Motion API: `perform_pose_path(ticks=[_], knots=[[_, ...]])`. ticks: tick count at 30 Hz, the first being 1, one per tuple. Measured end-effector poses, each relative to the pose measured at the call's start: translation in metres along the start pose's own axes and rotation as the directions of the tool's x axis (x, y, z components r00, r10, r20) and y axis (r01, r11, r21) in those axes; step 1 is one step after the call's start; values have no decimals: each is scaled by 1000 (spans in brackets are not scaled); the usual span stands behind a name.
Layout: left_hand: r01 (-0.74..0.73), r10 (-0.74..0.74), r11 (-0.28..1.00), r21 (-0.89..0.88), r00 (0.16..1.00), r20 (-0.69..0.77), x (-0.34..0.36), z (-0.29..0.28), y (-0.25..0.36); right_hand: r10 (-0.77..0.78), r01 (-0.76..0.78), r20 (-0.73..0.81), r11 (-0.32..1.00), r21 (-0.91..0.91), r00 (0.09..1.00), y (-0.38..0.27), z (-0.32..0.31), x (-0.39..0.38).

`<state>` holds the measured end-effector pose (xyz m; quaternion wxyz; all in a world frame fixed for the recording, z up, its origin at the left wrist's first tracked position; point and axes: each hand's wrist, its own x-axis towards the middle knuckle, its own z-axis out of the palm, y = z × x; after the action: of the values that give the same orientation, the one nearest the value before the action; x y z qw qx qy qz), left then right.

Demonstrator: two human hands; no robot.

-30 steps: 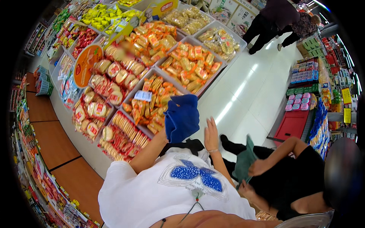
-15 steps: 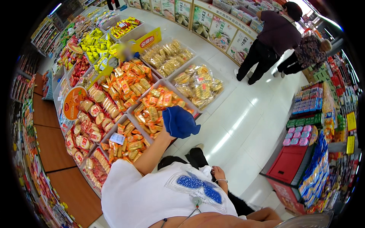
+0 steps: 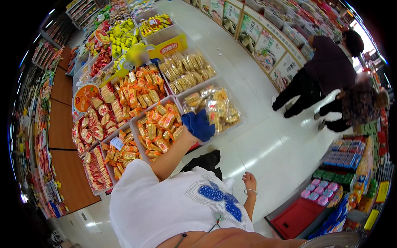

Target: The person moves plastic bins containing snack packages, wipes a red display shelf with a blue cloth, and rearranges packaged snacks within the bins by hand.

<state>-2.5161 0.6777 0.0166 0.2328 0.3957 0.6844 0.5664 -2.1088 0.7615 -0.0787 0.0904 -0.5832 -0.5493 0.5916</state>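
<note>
Head view: blue cloth (image 3: 201,125) hides the left hand (image 3: 191,138), its grip impossible to tell; bagged snacks (image 3: 223,108) lie just beyond, rightward; the right hand (image 3: 249,181) hangs farther off, fingers loosely parted, empty.

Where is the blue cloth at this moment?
In the head view, the blue cloth is near the centre, at the end of the left forearm, just right of the orange-wrapped snacks and below the clear-bagged snacks.
</note>
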Motion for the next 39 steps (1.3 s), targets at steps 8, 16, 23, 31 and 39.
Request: perform_pose_path(ticks=[8, 16, 23, 31, 39], knots=[[190, -205, 960, -206, 977, -54, 38, 18, -78, 16, 12, 264, 995, -102, 964, -52, 9, 83], [2, 3, 999, 40, 994, -109, 34, -3, 27, -78, 153, 362, 971, -183, 929, -116, 8, 165], [193, -137, 978, 75, 877, -460, -9, 5, 31, -505, 703, 496, 581, -410, 706, -206, 55, 205], [-154, -539, 450, -880, 739, -405, -15, 26, 56, 8, 529, 645, 564, -634, 764, -271, 53, 231], [371, -303, 919, -131, 457, -836, -19, 58, 38, -255, 770, 765, 460, -442, 592, -247, 84, 288]])
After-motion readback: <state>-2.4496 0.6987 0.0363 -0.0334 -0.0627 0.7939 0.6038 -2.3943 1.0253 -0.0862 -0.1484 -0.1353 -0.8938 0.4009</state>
